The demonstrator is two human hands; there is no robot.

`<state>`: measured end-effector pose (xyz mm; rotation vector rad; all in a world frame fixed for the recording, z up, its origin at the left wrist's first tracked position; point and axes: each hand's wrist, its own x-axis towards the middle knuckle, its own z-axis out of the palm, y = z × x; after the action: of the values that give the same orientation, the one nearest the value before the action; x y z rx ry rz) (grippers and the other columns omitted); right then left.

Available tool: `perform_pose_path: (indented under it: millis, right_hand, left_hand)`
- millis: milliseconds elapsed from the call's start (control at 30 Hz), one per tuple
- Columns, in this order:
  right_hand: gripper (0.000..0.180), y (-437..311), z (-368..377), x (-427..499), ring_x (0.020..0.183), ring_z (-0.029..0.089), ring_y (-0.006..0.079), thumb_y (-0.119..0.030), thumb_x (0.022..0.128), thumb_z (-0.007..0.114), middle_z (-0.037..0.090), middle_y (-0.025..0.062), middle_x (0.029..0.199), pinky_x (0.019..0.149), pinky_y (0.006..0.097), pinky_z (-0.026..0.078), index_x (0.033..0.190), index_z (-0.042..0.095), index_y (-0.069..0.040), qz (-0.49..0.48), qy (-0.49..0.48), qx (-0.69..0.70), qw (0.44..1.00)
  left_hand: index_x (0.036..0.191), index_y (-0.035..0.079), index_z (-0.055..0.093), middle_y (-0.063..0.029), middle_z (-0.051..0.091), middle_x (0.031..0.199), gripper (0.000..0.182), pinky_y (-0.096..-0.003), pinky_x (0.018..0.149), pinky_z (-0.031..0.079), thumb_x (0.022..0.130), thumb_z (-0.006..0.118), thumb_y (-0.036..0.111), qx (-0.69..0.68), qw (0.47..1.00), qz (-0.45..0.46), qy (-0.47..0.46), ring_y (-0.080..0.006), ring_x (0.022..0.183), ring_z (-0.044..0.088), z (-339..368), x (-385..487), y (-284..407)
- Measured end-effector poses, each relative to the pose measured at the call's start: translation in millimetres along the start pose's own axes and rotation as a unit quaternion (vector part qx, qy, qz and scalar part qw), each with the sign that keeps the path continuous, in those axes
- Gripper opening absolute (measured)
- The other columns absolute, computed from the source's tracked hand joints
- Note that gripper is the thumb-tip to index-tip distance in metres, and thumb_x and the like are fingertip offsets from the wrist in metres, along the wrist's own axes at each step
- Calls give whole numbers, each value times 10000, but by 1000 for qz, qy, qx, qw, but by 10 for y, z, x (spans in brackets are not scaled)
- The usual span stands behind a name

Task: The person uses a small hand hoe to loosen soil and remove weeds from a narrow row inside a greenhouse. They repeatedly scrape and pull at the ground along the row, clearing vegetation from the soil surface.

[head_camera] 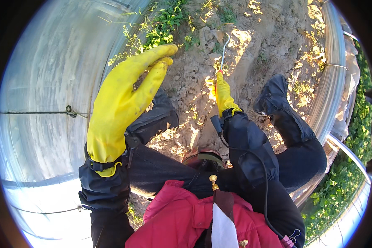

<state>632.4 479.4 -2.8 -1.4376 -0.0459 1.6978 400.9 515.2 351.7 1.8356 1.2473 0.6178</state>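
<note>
My left hand [121, 96], in a yellow rubber glove, is raised over my left leg beside the plastic sheeting. Its fingers lie together, loosely bent, with a gap between them and the thumb; I see nothing held in it. Farther out and lower, my right hand [221, 91], gloved the same way, is shut around the red handle of a gooseneck hand hoe [224, 51]. The thin metal neck points away from me and curves left at its far end, close to the soil. A tan, triangular blade seems to be there, hard to tell from the dirt.
Translucent plastic sheeting [52, 77] with a cord [37, 113] rises at left. Green weeds [164, 28] grow along its foot. Dry, lumpy soil [198, 93] lies between my boots. A rolled plastic film [336, 62] borders the right, with leafy plants [328, 201] beyond. A cable [263, 167] runs along my right arm.
</note>
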Motion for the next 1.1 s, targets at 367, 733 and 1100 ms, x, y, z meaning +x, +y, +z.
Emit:
perform_pose_path:
  millis: [367, 733, 1100]
  right_hand:
    - [507, 281, -56, -134, 549, 516, 123, -631, 1089, 609, 705, 70, 937, 434, 310, 408, 1213, 652, -141, 5, -28, 9, 1000]
    - [763, 361, 227, -243, 426, 395, 114, -801, 969, 656, 503, -9, 607, 414, 315, 340, 903, 693, -41, 54, 35, 9, 998]
    - [582, 455, 203, -216, 467, 504, 158, -674, 1040, 662, 590, 43, 689, 411, 333, 402, 1056, 647, -93, 2, 31, 24, 999]
  left_hand:
    - [1436, 9, 691, -153, 765, 1307, 353, -352, 1030, 546, 1114, 634, 140, 6, 998, 59, -3, -248, 1210, 734, 119, 60, 139]
    - [1451, 10, 679, -154, 765, 1312, 359, -363, 1050, 533, 1119, 628, 136, -21, 999, 30, -21, -239, 1221, 719, 103, 82, 188]
    - [1465, 7, 670, -170, 720, 1410, 361, -355, 1105, 511, 1118, 615, 89, -7, 999, -10, -32, -241, 1279, 700, 144, 34, 174]
